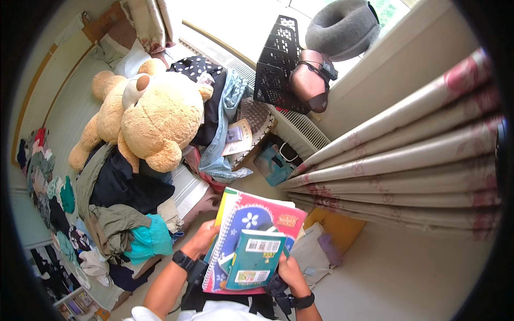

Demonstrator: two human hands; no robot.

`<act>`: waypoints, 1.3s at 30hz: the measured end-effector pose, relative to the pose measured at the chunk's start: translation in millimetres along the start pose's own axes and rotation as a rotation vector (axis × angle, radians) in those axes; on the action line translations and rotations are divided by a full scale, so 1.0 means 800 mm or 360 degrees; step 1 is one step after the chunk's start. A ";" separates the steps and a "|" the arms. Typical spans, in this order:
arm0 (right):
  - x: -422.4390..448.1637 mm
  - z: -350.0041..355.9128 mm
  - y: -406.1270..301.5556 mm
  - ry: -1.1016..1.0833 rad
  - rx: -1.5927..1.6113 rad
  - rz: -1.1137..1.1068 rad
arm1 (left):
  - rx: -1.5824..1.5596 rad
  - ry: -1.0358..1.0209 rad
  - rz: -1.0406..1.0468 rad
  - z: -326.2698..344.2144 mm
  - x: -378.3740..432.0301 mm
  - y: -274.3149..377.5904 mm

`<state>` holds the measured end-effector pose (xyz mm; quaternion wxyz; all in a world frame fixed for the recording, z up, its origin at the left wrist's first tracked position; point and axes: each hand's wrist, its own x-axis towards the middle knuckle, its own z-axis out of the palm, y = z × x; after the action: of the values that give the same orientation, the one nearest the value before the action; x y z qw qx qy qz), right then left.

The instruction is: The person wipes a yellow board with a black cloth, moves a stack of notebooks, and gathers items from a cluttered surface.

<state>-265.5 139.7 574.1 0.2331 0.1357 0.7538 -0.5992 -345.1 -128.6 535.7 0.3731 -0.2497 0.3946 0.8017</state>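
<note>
A stack of books and notebooks is held in front of my body by both hands. Its upper part has a pink and blue spiral-bound notebook (251, 210) with white flowers on the cover. A smaller teal book (255, 259) bearing labels and a barcode lies on that notebook, with other small items partly hidden beneath it. My left hand (205, 237) grips the stack's left side near the spiral, its fingers mostly underneath. On the right, my right hand (291, 271) closes around the edge beside the teal book. Yellow and white edges of further books show behind the notebook.
A large teddy bear (162, 114) lies on the bed among piled clothes (120, 184). By the window are a black perforated organizer (277, 64) and a grey neck pillow (341, 28). Floral curtains (401, 156) hang at right; a white bag (311, 244) lies on the floor.
</note>
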 end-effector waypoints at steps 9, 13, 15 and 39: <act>0.146 0.019 -0.148 -0.0062 0.0059 0.0255 | 0.0036 -0.0030 0.0096 0.000 0.050 0.209; 0.214 0.046 -0.241 -0.0084 0.0071 0.0140 | 0.0071 0.0006 0.0128 -0.021 0.063 0.301; 0.250 0.060 -0.276 -0.0090 0.0027 0.0072 | 0.0179 0.0125 0.0126 -0.028 0.059 0.354; 0.759 0.096 -0.526 -0.0032 0.0078 0.0267 | 0.0400 0.0060 0.0535 -0.163 0.387 0.787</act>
<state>-973.2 -83.4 602.5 0.2868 0.1979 0.7226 -0.5970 -1016.8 -369.1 528.3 0.2548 -0.1469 0.5345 0.7923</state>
